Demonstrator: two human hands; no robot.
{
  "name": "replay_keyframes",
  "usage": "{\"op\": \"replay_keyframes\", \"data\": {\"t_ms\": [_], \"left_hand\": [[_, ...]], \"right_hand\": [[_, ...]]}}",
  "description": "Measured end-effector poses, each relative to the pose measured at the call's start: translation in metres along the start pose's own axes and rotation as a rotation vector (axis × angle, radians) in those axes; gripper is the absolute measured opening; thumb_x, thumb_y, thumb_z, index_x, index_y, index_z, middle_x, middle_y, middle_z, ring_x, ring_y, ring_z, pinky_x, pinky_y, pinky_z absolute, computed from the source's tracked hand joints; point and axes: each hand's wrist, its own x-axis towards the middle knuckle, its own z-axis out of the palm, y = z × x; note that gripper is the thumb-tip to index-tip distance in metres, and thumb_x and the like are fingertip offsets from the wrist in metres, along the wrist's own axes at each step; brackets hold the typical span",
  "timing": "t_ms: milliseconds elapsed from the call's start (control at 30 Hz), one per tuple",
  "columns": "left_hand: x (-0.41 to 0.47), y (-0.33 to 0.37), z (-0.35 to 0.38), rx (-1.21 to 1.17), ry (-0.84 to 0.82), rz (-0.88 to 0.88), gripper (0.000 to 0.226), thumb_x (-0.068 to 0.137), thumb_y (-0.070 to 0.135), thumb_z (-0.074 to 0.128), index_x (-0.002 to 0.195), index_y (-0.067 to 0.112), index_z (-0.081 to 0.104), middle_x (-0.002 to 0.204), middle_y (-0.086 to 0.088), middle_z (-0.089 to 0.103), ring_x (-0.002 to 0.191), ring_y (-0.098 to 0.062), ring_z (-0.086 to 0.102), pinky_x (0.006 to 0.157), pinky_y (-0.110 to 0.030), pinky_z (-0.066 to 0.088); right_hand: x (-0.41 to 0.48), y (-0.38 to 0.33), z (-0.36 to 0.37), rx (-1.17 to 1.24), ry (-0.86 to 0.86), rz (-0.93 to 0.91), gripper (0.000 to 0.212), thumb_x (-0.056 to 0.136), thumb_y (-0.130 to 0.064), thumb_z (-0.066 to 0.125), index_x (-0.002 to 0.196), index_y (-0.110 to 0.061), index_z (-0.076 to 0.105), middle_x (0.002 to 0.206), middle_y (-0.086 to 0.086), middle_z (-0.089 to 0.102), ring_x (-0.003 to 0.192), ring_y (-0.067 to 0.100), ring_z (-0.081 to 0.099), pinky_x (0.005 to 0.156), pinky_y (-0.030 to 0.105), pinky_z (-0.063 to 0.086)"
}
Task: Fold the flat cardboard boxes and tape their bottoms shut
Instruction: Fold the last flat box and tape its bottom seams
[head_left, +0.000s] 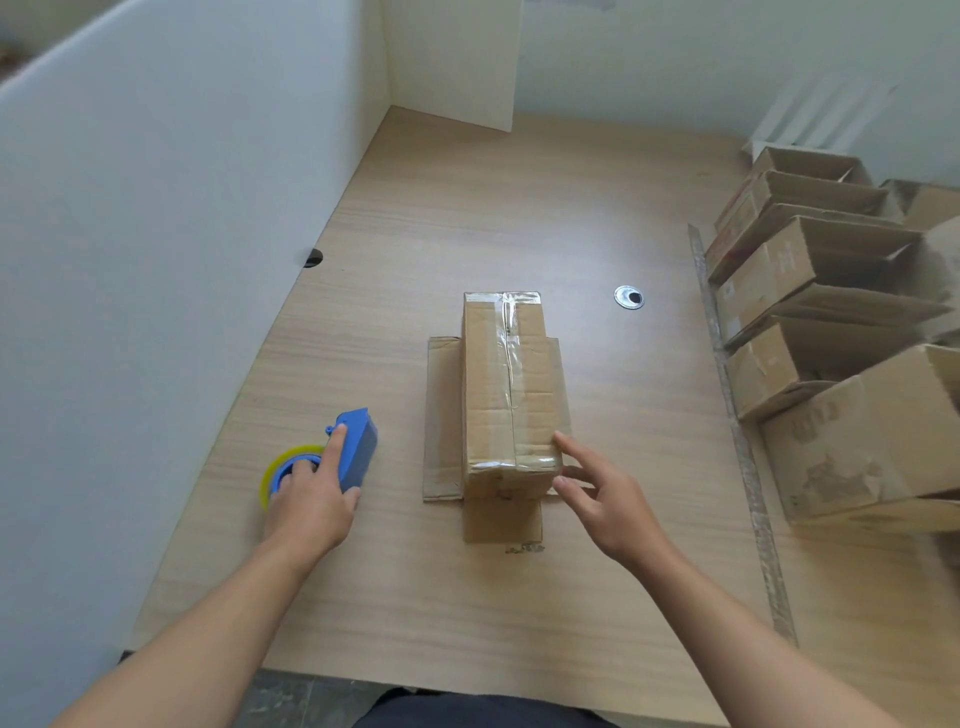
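Taped box (511, 395) (long side pointing away from them) sits just left of the open, empty right hand (602, 499), while the left hand (309, 501) grips the tape dispenser (356, 449) farther off.

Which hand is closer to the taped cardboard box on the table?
Right. The right hand is at the near right corner of the box, fingers touching or nearly touching it. The left hand is apart, left of it, holding the blue tape dispenser.

Left hand (306, 501) grips tape dispenser (359, 447), right hand (605, 496) fingers straight and spread
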Motion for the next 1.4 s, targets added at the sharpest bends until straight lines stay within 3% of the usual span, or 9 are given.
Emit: {"op": "replay_keyframes", "data": {"t_ms": [133,200,267,333,467,800,1133,1300,1400], "left_hand": [[-0.017,0.026,-0.01,0.001,0.267,0.29,0.07,0.093,0.038,0.066,0.153,0.023,0.035,0.152,-0.013,0.036,0.133,-0.032,0.041,0.108,-0.041,0.037],[-0.021,0.046,-0.009,-0.162,0.167,0.561,0.064,0.093,0.035,0.068,0.15,0.026,0.042,0.144,0.002,0.045,0.128,-0.018,0.047,0.106,-0.033,0.04],[-0.021,0.066,-0.006,-0.303,-0.025,0.637,0.059,0.094,0.033,0.067,0.148,0.031,0.045,0.13,0.014,0.05,0.113,-0.003,0.052,0.103,-0.025,0.042],[-0.017,0.078,-0.001,-0.436,-0.026,0.637,0.05,0.093,0.025,0.069,0.141,0.028,0.055,0.113,0.017,0.055,0.097,0.003,0.057,0.097,-0.024,0.049],[-0.01,0.075,0.01,-0.43,0.057,0.737,0.046,0.089,0.015,0.074,0.134,0.02,0.063,0.103,0.014,0.054,0.093,0.008,0.055,0.09,-0.018,0.05],[0.007,0.067,0.002,-0.315,0.059,0.905,0.047,0.082,0.013,0.08,0.126,0.024,0.066,0.099,0.011,0.059,0.084,0.005,0.052,0.078,-0.001,0.04],[-0.014,0.082,0.022,-0.362,0.305,0.724,0.033,0.089,0.036,0.06,0.119,0.023,0.067,0.089,0.009,0.066,0.068,-0.007,0.058,0.057,-0.027,0.054],[-0.024,0.088,0.011,-0.508,0.091,0.538,0.046,0.086,0.029,0.077,0.13,0.021,0.065,0.097,0.01,0.063,0.082,-0.004,0.063,0.082,-0.019,0.055],[-0.031,0.102,0.014,-0.649,0.073,0.311,0.061,0.085,0.042,0.076,0.141,0.03,0.054,0.106,0.011,0.066,0.094,-0.005,0.065,0.088,-0.023,0.053]], "right_hand": [[0.004,0.004,0.003,-0.066,0.004,-0.082,0.056,0.093,-0.003,0.067,0.133,-0.039,0.053,0.126,-0.014,0.061,0.106,0.003,0.065,0.091,0.015,0.051],[0.008,0.006,0.004,-0.121,0.0,-0.112,0.053,0.091,-0.003,0.07,0.132,-0.035,0.058,0.122,-0.012,0.063,0.095,0.003,0.068,0.089,0.016,0.051],[0.012,0.008,0.005,-0.157,-0.013,-0.14,0.05,0.089,-0.003,0.071,0.13,-0.03,0.062,0.117,-0.009,0.064,0.088,0.001,0.069,0.087,0.019,0.052],[0.014,0.012,0.007,-0.193,-0.027,-0.179,0.044,0.09,-0.004,0.07,0.13,-0.023,0.064,0.117,-0.006,0.063,0.086,0.002,0.068,0.086,0.026,0.054],[0.019,0.019,0.005,-0.337,-0.049,-0.233,0.039,0.09,-0.013,0.072,0.129,-0.019,0.066,0.14,0.009,0.055,0.12,0.028,0.059,0.096,0.036,0.05],[0.035,0.018,-0.007,-0.386,-0.171,-0.242,0.035,0.089,-0.026,0.074,0.122,-0.019,0.068,0.157,0.001,0.037,0.141,0.028,0.041,0.11,0.038,0.038],[0.027,0.015,0.015,-0.321,-0.023,-0.258,0.027,0.091,-0.015,0.071,0.112,-0.028,0.061,0.152,0.013,0.045,0.13,0.036,0.054,0.1,0.041,0.048],[0.027,0.006,0.014,-0.227,-0.009,-0.151,0.042,0.088,-0.051,0.067,0.107,-0.014,0.068,0.144,0.002,0.049,0.127,0.021,0.054,0.09,0.039,0.054],[0.03,-0.009,0.023,-0.082,0.035,-0.021,0.041,0.085,-0.045,0.075,0.117,-0.024,0.062,0.123,-0.009,0.046,0.115,0.007,0.052,0.097,0.03,0.047]]}}
